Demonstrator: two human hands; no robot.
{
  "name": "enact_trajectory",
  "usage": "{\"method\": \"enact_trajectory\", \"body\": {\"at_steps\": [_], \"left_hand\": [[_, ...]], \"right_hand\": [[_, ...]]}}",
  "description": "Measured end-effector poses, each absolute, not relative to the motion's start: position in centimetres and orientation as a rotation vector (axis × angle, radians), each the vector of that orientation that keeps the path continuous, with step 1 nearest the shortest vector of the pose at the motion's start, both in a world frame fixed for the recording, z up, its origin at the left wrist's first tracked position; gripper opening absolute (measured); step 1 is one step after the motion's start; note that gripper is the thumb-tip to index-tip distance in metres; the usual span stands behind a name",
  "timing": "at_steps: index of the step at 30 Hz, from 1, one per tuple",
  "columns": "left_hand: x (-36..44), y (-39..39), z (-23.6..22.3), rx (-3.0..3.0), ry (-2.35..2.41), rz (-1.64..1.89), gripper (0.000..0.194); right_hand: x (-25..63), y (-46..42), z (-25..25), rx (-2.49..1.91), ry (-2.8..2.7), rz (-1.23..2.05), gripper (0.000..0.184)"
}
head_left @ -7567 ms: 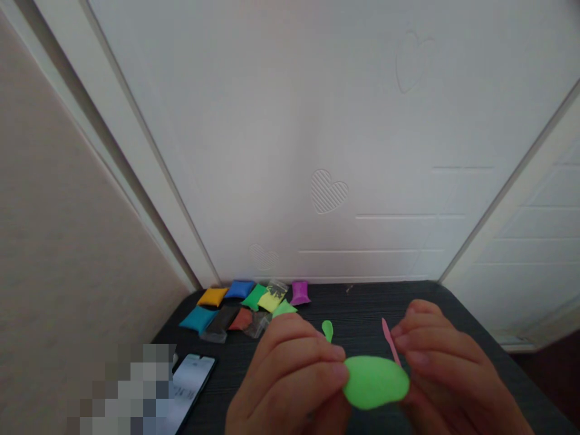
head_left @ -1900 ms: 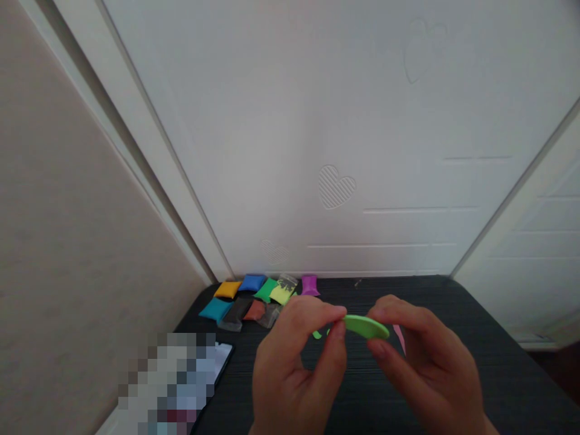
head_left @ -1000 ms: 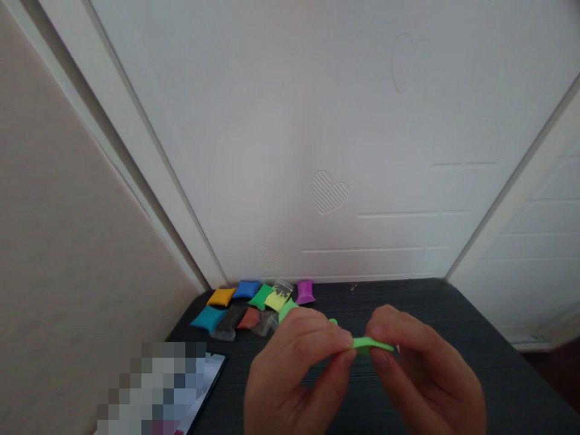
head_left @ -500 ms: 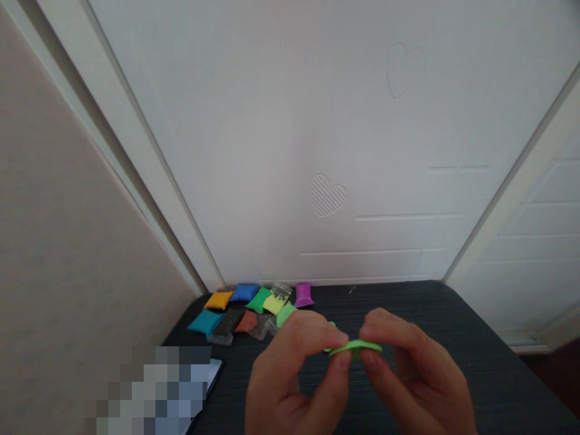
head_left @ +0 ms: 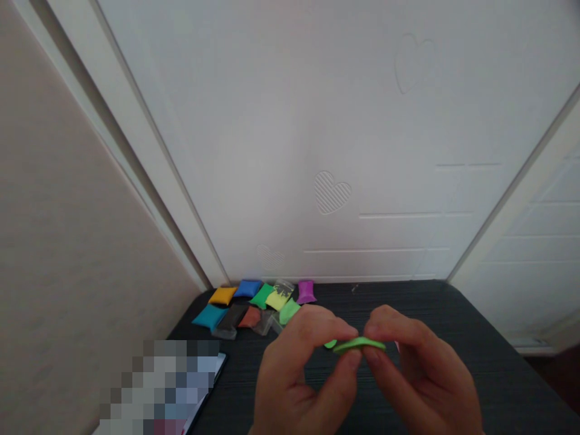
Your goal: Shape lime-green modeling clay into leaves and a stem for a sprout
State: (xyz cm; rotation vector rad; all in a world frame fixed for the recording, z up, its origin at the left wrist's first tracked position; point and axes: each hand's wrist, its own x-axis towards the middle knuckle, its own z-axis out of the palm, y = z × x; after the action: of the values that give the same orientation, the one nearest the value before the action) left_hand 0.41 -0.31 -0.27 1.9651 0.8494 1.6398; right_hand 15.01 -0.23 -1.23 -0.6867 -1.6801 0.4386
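A thin, flattened piece of light green modelling clay (head_left: 360, 344) is held up above the table, seen nearly edge-on and slightly arched in the middle. My left hand (head_left: 303, 371) pinches its left half between thumb and index finger. On the other side my right hand (head_left: 426, 371) pinches it the same way, the fingertips of both hands almost meeting. Behind my left fingers shows part of another bright green piece (head_left: 330, 344), mostly hidden. A sliver of something pink (head_left: 397, 346) peeks out by my right index finger, too covered to make out.
On the dark table (head_left: 453, 314) several clay packets lie at the back left, among them a teal packet (head_left: 209, 316), a yellow-orange packet (head_left: 223, 295) and a purple packet (head_left: 307, 292). A blurred-out tablet or phone (head_left: 206, 386) is at front left. A white panel (head_left: 254, 151) rises behind.
My left fingers have slid inward along the green clay, closer to my right ones. The view has shifted slightly, and a pink sliver now shows beside my right hand.
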Motion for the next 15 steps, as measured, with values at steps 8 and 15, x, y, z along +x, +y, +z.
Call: {"method": "enact_trajectory", "body": {"at_steps": [8, 15], "left_hand": [[0.27, -0.16, -0.85, 2.041, 0.862, 1.688, 0.024], [0.21, -0.14, -1.09, 2.119, 0.954, 1.736, 0.035]], "right_hand": [[15.28, -0.21, -1.22, -0.747, -1.722, 0.379, 0.029], [15.97, -0.16, -0.53, -0.881, -1.868, 0.32, 0.015]]}}
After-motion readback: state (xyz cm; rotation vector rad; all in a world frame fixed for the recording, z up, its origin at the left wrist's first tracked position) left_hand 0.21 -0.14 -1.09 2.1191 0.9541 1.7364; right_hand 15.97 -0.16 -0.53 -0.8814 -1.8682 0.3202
